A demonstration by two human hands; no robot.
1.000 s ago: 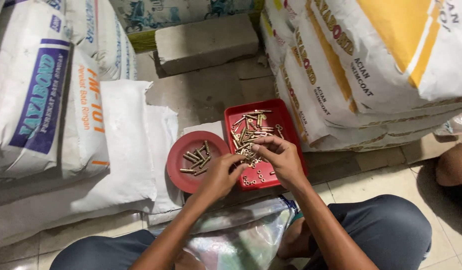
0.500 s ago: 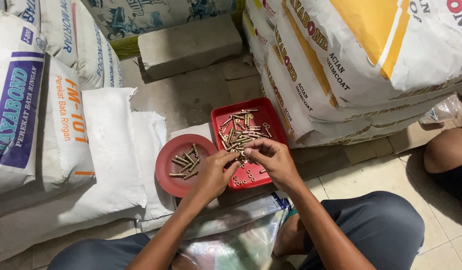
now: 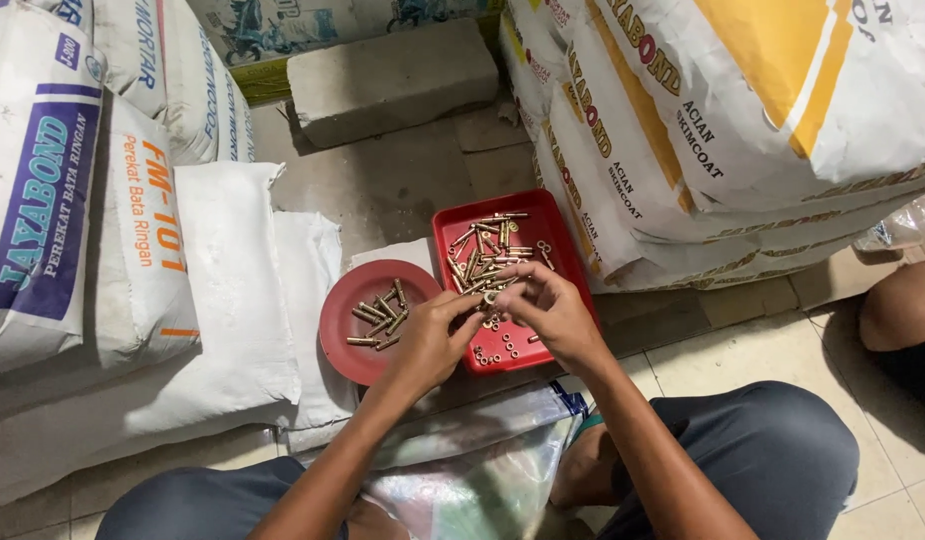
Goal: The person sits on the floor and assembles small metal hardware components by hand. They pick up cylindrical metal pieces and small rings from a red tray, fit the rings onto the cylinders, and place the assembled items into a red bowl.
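Stacking on both sides: large white sacks (image 3: 132, 200) at left, more white and yellow sacks (image 3: 742, 130) at right, with a grey concrete block (image 3: 392, 80) on the floor between them at the far end. A clear plastic bag (image 3: 472, 470) lies across the person's lap, between the knees. Just beyond it a red rectangular tray (image 3: 557, 250) sits on the floor, holding a loose pile of brass-coloured bolts (image 3: 487, 250) at its far end and a few small nuts (image 3: 487, 355) near its front edge. A round red lid (image 3: 347, 340) lies touching the tray's left side, with a small group of bolts (image 3: 380, 318) in it. Left hand (image 3: 427, 345) and right hand (image 3: 547, 310) meet over the tray's front half, fingertips pinched together on one small bolt (image 3: 492, 297).
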